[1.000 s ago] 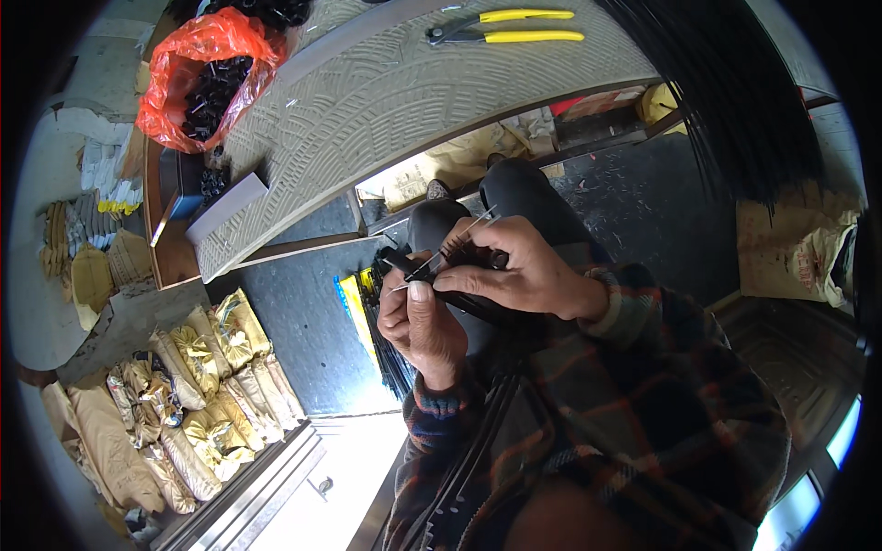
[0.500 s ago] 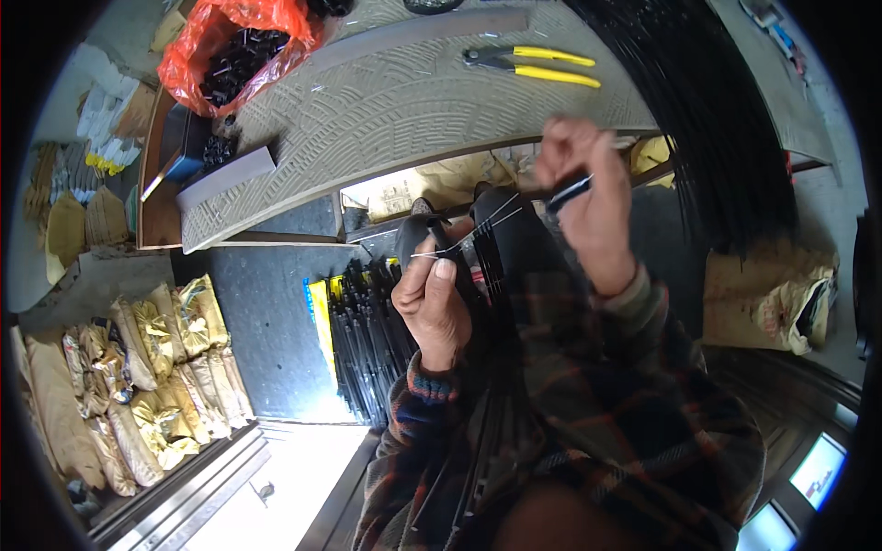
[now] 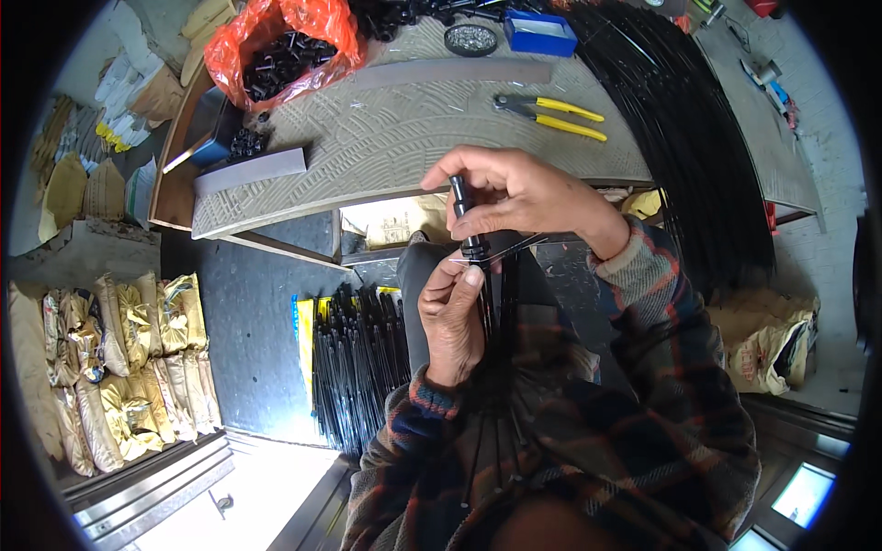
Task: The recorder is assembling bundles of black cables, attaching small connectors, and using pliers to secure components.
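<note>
My left hand [image 3: 450, 321] is closed above my lap, with its thumb pressing on a thin black cable [image 3: 487, 308]. Pale thin wire [image 3: 476, 260] pokes out beside that thumb. From above, my right hand [image 3: 524, 195] grips a short black tubular fitting [image 3: 460, 195] between thumb and fingers, the index finger arched over its top. The fitting stands nearly upright, its lower end meeting the ringed black part at my left fingertips. Whether the two are joined, I cannot tell. More thin black cables [image 3: 501, 441] lie across my lap.
Ahead is a patterned grey worktop [image 3: 367, 138] with yellow-handled cutters [image 3: 574, 119], a red plastic bag [image 3: 225, 60] of black parts, a round dish [image 3: 470, 39] and a blue box [image 3: 540, 35]. Long black cables [image 3: 707, 156] hang over its right side. Cable bundles [image 3: 358, 358] stand at left.
My right hand has come left and down, bringing the black fitting to my left hand. The view has shifted, showing more of the worktop's far side.
</note>
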Demonstrator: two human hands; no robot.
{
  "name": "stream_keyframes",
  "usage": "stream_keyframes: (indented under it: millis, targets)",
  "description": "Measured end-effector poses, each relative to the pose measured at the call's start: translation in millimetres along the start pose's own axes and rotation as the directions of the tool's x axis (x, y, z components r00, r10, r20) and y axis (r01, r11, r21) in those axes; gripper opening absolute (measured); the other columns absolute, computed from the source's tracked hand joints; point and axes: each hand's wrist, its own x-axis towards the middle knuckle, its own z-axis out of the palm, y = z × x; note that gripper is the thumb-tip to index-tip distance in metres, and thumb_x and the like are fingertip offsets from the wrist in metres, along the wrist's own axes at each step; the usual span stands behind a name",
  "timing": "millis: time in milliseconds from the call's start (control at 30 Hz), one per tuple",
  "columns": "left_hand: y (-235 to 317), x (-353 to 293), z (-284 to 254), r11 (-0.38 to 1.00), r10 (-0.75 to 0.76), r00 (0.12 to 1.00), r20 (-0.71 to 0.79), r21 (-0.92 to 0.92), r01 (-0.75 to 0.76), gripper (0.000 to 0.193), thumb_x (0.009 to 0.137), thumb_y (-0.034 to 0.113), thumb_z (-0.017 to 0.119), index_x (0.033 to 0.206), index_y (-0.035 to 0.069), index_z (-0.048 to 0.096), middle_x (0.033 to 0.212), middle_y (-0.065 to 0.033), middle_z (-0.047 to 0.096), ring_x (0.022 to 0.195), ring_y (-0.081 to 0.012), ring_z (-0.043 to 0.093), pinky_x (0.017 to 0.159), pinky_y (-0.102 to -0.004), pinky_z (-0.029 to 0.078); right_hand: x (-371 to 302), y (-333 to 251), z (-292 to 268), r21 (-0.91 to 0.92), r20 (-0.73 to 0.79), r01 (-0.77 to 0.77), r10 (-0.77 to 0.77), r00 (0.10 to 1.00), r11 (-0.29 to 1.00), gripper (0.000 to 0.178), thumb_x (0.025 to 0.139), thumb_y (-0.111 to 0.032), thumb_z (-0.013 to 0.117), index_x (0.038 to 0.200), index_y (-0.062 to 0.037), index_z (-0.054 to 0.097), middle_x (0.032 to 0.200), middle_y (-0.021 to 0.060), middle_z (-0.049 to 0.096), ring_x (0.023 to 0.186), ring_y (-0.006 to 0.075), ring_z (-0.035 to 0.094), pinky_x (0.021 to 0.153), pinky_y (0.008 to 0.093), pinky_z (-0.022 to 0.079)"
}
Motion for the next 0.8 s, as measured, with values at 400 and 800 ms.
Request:
stream_keyframes:
  millis: [400, 800]
  targets:
    - [6.9, -1.0, -0.9, 0.998, 0.049, 0.998, -0.033, 0.046, -0.048, 0.029, 0.081, 0.005, 0.06, 0.108, -0.004, 0.056, 0.097, -0.0073, 0.061, 0.088, -0.014, 0.055, 0.088, -0.0274, 0.04, 2.8, 0.8, 2.9, 0.105, 0.065, 0.012, -0.019, 0.998, 0.994, 0.048, 0.081, -0.001, 0.059, 0.126, -0.0036, 0.044, 0.099, 0.0075, 0.056, 0.087, 0.0127, 0.057, 0.079, 0.0258, 0.048]
    - [5.8, -1.2, 0.3, 0.998, 0.064, 0.995, -0.076, 0.034, -0.061, 0.03, 0.082, 0.003, 0.059, 0.111, -0.003, 0.054, 0.1, -0.0082, 0.06, 0.091, -0.015, 0.056, 0.089, -0.0294, 0.041, 3.2, -8.0, 4.2, -0.28, 0.071, 0.09, -0.073, 0.995, 0.956, 0.045, 0.078, -0.006, 0.063, 0.12, -0.0056, 0.049, 0.088, 0.0041, 0.058, 0.082, 0.0115, 0.058, 0.074, 0.0259, 0.048]
